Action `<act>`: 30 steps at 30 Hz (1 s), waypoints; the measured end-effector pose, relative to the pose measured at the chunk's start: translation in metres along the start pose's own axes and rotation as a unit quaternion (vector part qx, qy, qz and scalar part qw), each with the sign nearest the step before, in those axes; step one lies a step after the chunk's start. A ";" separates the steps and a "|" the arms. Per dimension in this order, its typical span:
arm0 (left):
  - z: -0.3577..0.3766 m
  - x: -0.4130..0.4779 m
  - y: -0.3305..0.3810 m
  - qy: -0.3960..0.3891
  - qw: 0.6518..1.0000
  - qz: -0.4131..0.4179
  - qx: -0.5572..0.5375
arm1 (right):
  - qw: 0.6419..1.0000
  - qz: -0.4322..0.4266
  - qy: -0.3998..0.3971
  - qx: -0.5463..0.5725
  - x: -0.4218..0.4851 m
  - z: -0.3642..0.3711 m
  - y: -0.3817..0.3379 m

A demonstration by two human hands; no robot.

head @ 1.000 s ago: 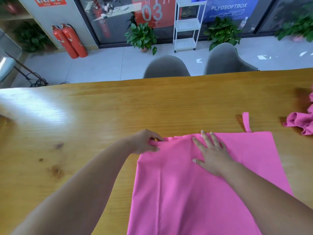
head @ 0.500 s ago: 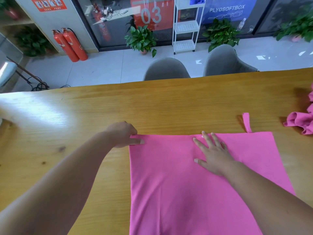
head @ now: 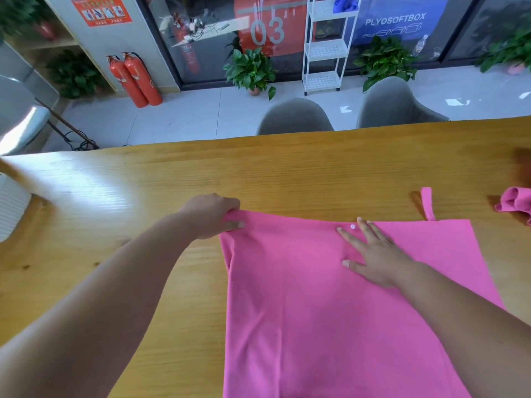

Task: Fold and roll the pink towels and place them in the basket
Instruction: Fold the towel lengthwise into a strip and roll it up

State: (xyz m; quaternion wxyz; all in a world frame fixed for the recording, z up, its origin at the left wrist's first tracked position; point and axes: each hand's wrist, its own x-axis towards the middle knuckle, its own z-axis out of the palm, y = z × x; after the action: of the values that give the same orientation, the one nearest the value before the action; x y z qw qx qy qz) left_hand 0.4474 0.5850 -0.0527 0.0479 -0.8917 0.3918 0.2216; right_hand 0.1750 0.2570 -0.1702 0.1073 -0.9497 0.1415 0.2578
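A pink towel (head: 301,297) lies spread on the wooden table (head: 143,196) in front of me, running off the bottom of the view. A small hanging loop sticks up from its far right corner. My left hand (head: 214,214) pinches the towel's far left corner, which is lifted slightly off the table. My right hand (head: 370,254) lies flat on the towel near its far edge, fingers straight and spread. A second, crumpled pink towel (head: 515,205) sits at the table's right edge, partly cut off.
A white ribbed container (head: 11,208) shows at the table's left edge. Two grey chairs (head: 296,116) stand behind the far edge of the table. Beyond them are potted plants, a white shelf rack and two red fire extinguishers.
My left hand has pulled the towel's far left corner out to the left, straightening that edge, and now lifts it a little. My right hand has stayed pressed flat on the towel.
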 end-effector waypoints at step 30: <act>-0.023 -0.079 0.006 -0.156 0.630 0.173 -0.741 | 0.999 -0.017 0.034 0.020 -0.024 0.020 -0.038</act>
State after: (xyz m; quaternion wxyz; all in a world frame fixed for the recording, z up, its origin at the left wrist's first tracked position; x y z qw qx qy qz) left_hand 0.4046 0.6288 0.0028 -0.6075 -0.4947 0.2297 0.5775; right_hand 0.1586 0.3033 -0.1695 0.1257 -0.9580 0.1338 0.2204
